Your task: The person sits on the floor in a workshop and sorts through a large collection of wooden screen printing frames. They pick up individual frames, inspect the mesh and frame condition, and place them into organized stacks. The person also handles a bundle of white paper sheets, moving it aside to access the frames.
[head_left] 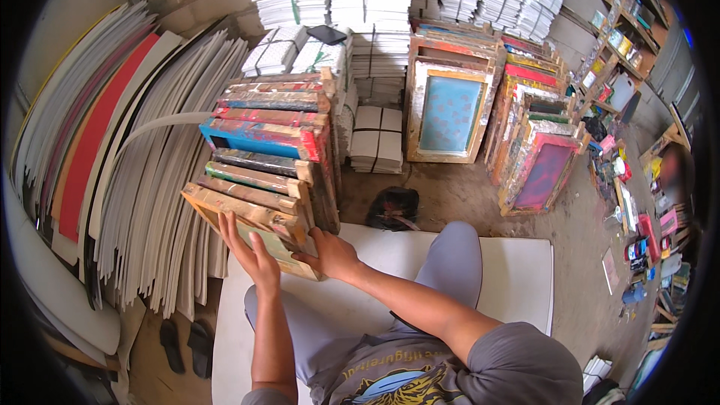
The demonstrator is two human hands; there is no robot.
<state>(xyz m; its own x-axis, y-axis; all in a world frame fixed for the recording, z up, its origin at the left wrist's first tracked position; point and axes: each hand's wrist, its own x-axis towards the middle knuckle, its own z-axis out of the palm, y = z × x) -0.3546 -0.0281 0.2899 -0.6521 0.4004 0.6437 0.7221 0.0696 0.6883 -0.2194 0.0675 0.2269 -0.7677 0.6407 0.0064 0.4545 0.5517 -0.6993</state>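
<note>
Here's the left hand (253,256), grip spread wide, straight fingers laid against the front of the nearest wooden frame (255,211). And the right hand (335,254) has its grip bent round that frame's right edge, thumb in front, grasping it! The frame leans, tilted, at the near end of the frame row (262,133), just beside the upright sheets (169,180).

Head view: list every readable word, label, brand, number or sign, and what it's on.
Grey T-shirt: yellow lettering, partly lost in folds; I won't copy it out.
Nearest screen-printing frame: no text I can make out.
Containers on the wooden shelves: any labels too small to read.
Containers on the floor at right: too small and blurred.
</note>
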